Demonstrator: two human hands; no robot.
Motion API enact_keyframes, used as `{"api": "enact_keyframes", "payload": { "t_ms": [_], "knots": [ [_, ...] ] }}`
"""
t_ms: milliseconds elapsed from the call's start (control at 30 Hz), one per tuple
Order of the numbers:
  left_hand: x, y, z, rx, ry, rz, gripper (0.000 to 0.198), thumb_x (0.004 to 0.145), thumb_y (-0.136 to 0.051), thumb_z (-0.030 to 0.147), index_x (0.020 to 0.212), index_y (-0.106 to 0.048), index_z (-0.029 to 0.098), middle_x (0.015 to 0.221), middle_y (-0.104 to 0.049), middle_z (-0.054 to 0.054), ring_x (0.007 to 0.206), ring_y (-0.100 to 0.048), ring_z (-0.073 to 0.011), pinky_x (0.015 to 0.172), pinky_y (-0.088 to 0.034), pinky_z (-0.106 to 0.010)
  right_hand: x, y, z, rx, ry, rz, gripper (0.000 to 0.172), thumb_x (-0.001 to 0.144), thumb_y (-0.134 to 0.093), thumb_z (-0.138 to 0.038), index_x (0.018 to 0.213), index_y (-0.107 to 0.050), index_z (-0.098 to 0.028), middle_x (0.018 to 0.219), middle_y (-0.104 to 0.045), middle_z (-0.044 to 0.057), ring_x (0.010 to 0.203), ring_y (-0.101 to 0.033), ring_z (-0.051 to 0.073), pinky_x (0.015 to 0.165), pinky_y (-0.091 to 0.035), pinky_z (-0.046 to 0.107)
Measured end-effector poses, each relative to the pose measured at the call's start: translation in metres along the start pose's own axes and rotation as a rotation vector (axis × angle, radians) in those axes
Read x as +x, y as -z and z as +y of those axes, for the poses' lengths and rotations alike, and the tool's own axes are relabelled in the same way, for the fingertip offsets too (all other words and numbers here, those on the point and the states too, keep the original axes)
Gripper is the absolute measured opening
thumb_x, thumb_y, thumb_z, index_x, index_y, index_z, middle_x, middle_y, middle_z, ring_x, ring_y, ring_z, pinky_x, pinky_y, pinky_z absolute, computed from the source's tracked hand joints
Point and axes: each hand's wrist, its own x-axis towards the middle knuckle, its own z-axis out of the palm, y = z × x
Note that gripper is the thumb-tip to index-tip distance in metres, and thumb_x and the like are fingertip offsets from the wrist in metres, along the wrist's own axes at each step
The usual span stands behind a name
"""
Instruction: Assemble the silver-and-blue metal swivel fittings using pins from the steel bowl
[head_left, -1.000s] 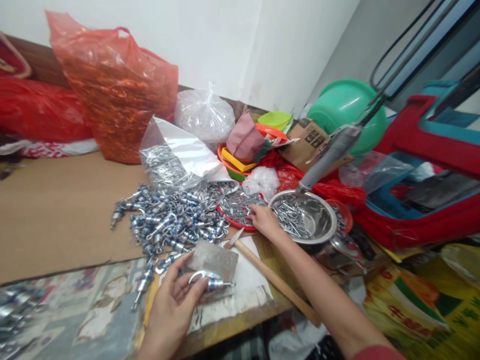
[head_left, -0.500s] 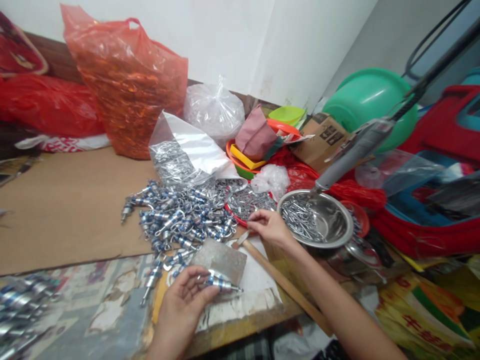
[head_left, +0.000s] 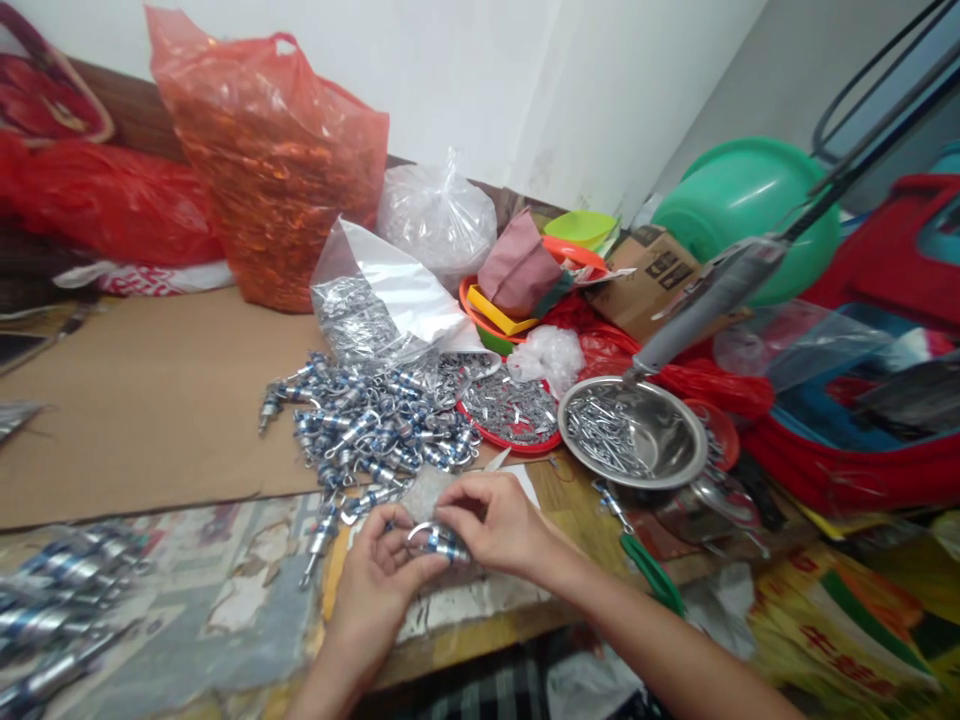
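Observation:
A hook bolt [head_left: 447, 545], silver with blue rings and a curved hook, lies between the thumb and fingers of my left hand [head_left: 379, 565]. My right hand [head_left: 495, 525] meets it from the other side, thumb and index finger pinched by the bolt; whether a small piece is between them is hidden. Under both hands sits a metal plate [head_left: 424, 488], mostly covered. A heap of similar hook bolts [head_left: 382, 425] lies just beyond. Behind my right hand is a red dish [head_left: 517, 445] of small metal pieces. A pointed metal tip [head_left: 497, 460] shows past my right hand.
A steel bowl [head_left: 694, 465] of metal pins stands at right, with a green-handled tool [head_left: 652, 575] before it. More bolts [head_left: 64, 590] lie at left front. Cardboard [head_left: 150, 400] covers the left side. Plastic bags [head_left: 277, 190] and a green basin [head_left: 742, 200] stand behind.
My right hand has come back from beside the red dish to the hook bolt in my left hand. The bolt's hook now shows. The hammer's wooden handle is now covered by my right arm.

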Motion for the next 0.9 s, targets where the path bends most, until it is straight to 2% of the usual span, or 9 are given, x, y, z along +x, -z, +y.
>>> {"api": "enact_keyframes", "payload": {
  "t_ms": [133,233,500,567,667,700,733,800,900],
  "knots": [
    [0.001,0.0,0.0,-0.018,-0.003,-0.014,0.043,0.051,-0.072,0.01,0.078,-0.041,0.021,0.058,-0.065,0.006,0.058,-0.06,-0.0107,0.056,-0.047,-0.02,-0.011,-0.003,-0.008,-0.091,0.031,-0.028,0.015,0.075,-0.047,-0.012,0.086,-0.058,-0.017,0.072,-0.061,0.0,0.064,-0.053,0.012,0.059,-0.038,0.02],
    [0.001,-0.001,0.0,-0.024,-0.009,-0.023,0.043,0.051,-0.072,0.01,0.078,-0.041,0.021,0.057,-0.064,0.006,0.057,-0.06,-0.0104,0.057,-0.047,-0.02,-0.013,0.002,-0.011,-0.152,0.031,-0.123,0.02,0.077,-0.044,-0.011,0.094,-0.051,-0.018,0.072,-0.058,-0.001,0.064,-0.051,0.012,0.058,-0.035,0.021],
    [-0.001,-0.001,0.002,0.015,-0.009,0.0,0.043,0.051,-0.072,0.013,0.08,-0.042,0.021,0.06,-0.064,0.006,0.059,-0.062,-0.0129,0.059,-0.048,-0.023,-0.006,0.009,-0.018,-0.205,-0.079,-0.252,0.014,0.078,-0.043,-0.012,0.087,-0.049,-0.022,0.062,-0.052,-0.005,0.059,-0.049,0.012,0.053,-0.029,0.02],
    [-0.002,-0.001,0.002,0.027,-0.006,-0.001,0.043,0.051,-0.072,0.014,0.081,-0.042,0.021,0.06,-0.064,0.005,0.059,-0.062,-0.0134,0.06,-0.048,-0.024,-0.01,0.012,-0.01,-0.117,-0.077,-0.153,0.011,0.079,-0.044,-0.017,0.088,-0.049,-0.021,0.065,-0.054,-0.004,0.061,-0.051,0.012,0.054,-0.032,0.02],
    [-0.002,-0.001,0.002,0.037,0.001,-0.012,0.043,0.052,-0.072,0.015,0.083,-0.043,0.021,0.063,-0.065,0.005,0.062,-0.063,-0.0153,0.062,-0.049,-0.028,-0.027,0.023,0.016,-0.081,-0.145,0.225,0.013,0.083,-0.041,-0.027,0.092,-0.047,-0.019,0.078,-0.057,0.001,0.071,-0.054,0.013,0.063,-0.039,0.023],
    [-0.002,-0.001,0.002,0.038,0.0,-0.014,0.043,0.052,-0.072,0.015,0.084,-0.043,0.021,0.064,-0.065,0.004,0.063,-0.064,-0.0158,0.063,-0.049,-0.028,-0.034,0.027,0.028,-0.134,-0.185,0.301,0.017,0.083,-0.042,-0.03,0.094,-0.047,-0.018,0.084,-0.057,0.003,0.076,-0.054,0.015,0.068,-0.04,0.025],
    [-0.002,-0.001,0.002,0.04,-0.003,-0.015,0.044,0.052,-0.072,0.015,0.084,-0.043,0.021,0.064,-0.065,0.004,0.064,-0.064,-0.016,0.063,-0.049,-0.029,-0.042,0.03,0.04,-0.208,-0.223,0.311,0.023,0.08,-0.046,-0.032,0.098,-0.048,-0.018,0.09,-0.057,0.005,0.082,-0.054,0.017,0.072,-0.04,0.027],
    [-0.002,-0.001,0.003,0.044,-0.009,-0.015,0.044,0.052,-0.072,0.014,0.085,-0.044,0.021,0.064,-0.065,0.004,0.065,-0.063,-0.0155,0.064,-0.049,-0.028,-0.056,0.034,0.063,-0.344,-0.279,0.182,0.032,0.076,-0.052,-0.033,0.103,-0.05,-0.017,0.098,-0.057,0.008,0.09,-0.054,0.022,0.078,-0.04,0.032],
    [-0.002,-0.001,0.003,0.045,-0.01,-0.025,0.044,0.053,-0.072,0.014,0.085,-0.043,0.021,0.064,-0.065,0.005,0.065,-0.063,-0.0146,0.064,-0.048,-0.027,-0.068,0.034,0.079,-0.376,-0.316,0.064,0.027,0.077,-0.049,-0.026,0.102,-0.055,-0.016,0.096,-0.059,0.009,0.089,-0.056,0.022,0.078,-0.042,0.034]
  ]
}}
